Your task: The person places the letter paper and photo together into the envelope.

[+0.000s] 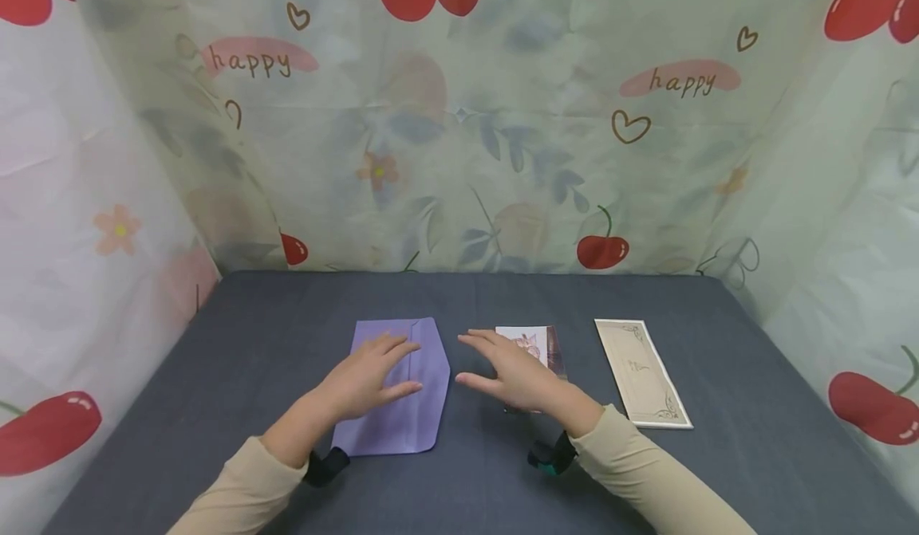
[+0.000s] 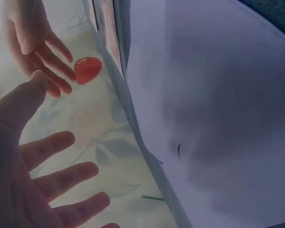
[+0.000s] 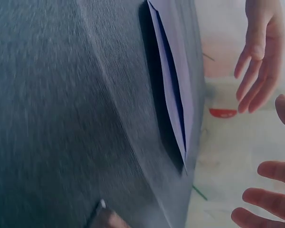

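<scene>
Two beige sleeves [image 1: 240, 487] reach in from the near edge, and from where I stand the forearms lead up to a pair of bare, empty hands above a table [image 1: 467, 495] covered in dark grey cloth. Over the purple envelope [image 1: 398, 426] on the left half of the cloth hovers the left hand [image 1: 364, 377], its grip wide, fingers loosely stretched and thumb apart. That envelope lies flat with its tapered end towards the right, and along that side I can spot a dark gap between two layers of paper. Just beside it, the right hand [image 1: 515, 374] is equally wide, thumb away from the extended fingers, partly hiding a picture card [image 1: 533, 345] with a pinkish drawing. Farther right, a beige card [image 1: 637, 371] with scrollwork corners lies slightly aslant. Behind everything hangs a pale curtain [image 1: 459, 72] printed with cherries, leaves and "happy".
</scene>
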### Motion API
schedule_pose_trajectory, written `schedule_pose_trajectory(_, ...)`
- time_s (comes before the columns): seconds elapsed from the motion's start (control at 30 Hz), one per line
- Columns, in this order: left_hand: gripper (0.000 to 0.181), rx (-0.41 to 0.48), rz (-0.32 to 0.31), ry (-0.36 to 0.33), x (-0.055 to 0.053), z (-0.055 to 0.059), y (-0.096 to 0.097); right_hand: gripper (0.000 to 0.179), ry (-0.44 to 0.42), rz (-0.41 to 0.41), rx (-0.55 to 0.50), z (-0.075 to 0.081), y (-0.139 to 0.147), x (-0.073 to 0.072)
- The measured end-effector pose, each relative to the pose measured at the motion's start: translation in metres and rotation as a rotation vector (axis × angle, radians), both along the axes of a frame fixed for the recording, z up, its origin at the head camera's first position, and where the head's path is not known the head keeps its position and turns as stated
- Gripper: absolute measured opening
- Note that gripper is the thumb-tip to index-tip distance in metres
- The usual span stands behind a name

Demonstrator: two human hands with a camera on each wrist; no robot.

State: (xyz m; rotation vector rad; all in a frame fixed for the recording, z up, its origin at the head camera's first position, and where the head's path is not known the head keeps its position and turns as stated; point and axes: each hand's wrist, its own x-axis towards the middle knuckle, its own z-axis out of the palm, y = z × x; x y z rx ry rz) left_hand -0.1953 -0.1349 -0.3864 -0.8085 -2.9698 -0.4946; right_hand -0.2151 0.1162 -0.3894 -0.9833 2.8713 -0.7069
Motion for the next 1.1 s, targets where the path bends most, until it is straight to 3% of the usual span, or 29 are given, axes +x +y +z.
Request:
schedule_pose_trajectory(0.3, 0.056, 0.012, -0.057, -0.034, 0.001, -0.014, -0.003, 0.06, -0.068, 0.084, -0.009, -0.015, -0.016, -0.002)
schedule_pose_trajectory(0.77, 0.063, -0.022, -0.01, -0.17, -0.002, -0.032, -0.005, 0.056, -0.078, 0.135, 0.065, -0.027, -0.03, -0.006)
schedule_pose_trajectory(1.1, 0.069, -0.035, 0.009, -0.202, -0.001, -0.034, -0.003, 0.055, -0.115, 0.153, 0.107, -0.034, -0.034, -0.008)
